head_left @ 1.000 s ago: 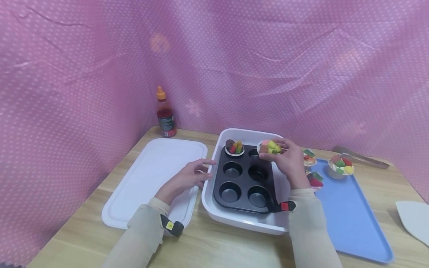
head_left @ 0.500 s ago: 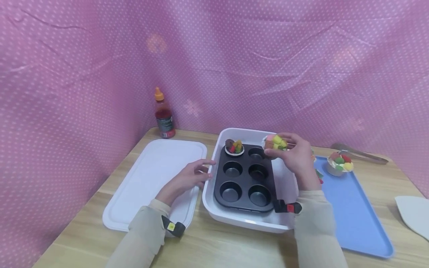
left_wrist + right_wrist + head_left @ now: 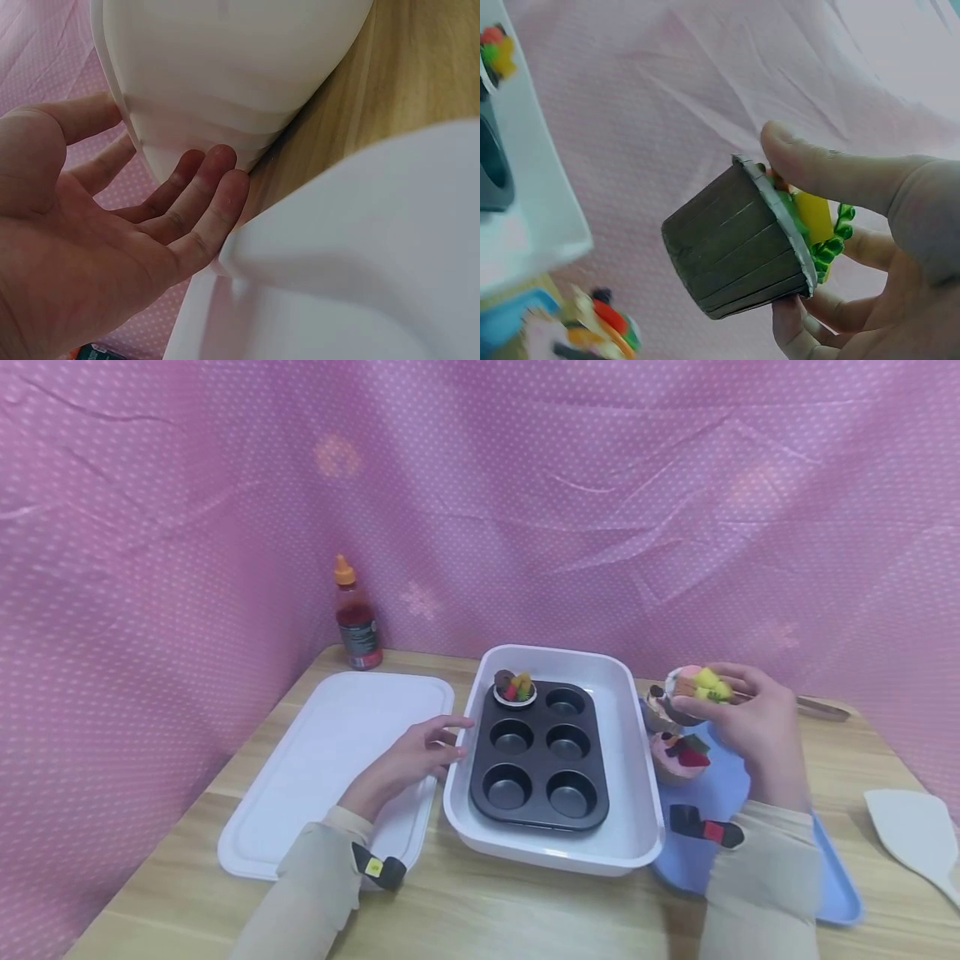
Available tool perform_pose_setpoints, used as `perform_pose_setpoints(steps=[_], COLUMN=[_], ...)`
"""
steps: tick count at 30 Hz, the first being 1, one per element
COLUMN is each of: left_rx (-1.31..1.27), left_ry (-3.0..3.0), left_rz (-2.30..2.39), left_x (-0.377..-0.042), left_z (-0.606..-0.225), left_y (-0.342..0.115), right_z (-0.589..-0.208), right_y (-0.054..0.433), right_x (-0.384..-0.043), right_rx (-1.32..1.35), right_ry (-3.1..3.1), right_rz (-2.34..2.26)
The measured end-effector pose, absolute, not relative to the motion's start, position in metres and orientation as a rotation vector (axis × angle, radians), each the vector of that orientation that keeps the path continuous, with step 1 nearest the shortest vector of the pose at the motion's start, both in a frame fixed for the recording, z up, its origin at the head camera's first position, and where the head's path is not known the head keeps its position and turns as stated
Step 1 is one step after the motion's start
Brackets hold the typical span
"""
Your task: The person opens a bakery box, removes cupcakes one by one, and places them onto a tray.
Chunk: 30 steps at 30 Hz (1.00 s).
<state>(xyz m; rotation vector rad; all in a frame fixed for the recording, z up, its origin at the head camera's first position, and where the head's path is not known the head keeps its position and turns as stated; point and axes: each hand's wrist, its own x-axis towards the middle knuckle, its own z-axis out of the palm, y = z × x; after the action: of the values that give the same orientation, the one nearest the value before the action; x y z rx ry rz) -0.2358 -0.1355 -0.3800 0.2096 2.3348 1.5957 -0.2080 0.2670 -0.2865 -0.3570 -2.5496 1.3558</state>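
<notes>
My right hand point(image 3: 761, 727) pinches a cupcake point(image 3: 735, 251) between thumb and fingers, above the far end of the blue tray point(image 3: 686, 852). Its dark brown ridged cup hangs tilted in the right wrist view, with yellow and green topping against the thumb. Two other cupcakes show below and beside it: a pink one point(image 3: 678, 762) and a cream one point(image 3: 658, 717). My left hand point(image 3: 408, 760) rests with loose fingers at the left wall of the white basin point(image 3: 630, 793). Inside the basin lies a black muffin tin point(image 3: 538, 768), one fruit-topped cupcake point(image 3: 514, 692) in its far-left cup.
Left of the basin, a white board point(image 3: 337, 752) lies on the wooden table point(image 3: 525, 910). A red sauce bottle point(image 3: 358, 631) stands at the back left. On the right are a white spatula point(image 3: 911, 831) and partly hidden tongs point(image 3: 825, 708). Pink cloth point(image 3: 480, 502) hangs behind.
My right hand has carried the cupcake rightward, from over the muffin tin's far-right cup to over the blue tray. My left hand stays by the basin. The view has turned slightly right.
</notes>
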Motion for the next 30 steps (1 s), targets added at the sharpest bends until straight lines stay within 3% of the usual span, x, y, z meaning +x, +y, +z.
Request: perform_pose_setpoints(steps=[7,30], left_rx=[0.2,0.197], left_ry=[2.333,2.334], left_rz=[1.585,1.576], left_x=[-0.236,-0.237], left_z=[-0.38,-0.381], left_y=[-0.137,-0.136], right_z=[-0.286,-0.305], right_y=[0.291,0.35], right_x=[-0.198,-0.178], right_rx=[-0.524,-0.695], right_ry=[-2.574,-2.608], right_rz=[1.369,1.511])
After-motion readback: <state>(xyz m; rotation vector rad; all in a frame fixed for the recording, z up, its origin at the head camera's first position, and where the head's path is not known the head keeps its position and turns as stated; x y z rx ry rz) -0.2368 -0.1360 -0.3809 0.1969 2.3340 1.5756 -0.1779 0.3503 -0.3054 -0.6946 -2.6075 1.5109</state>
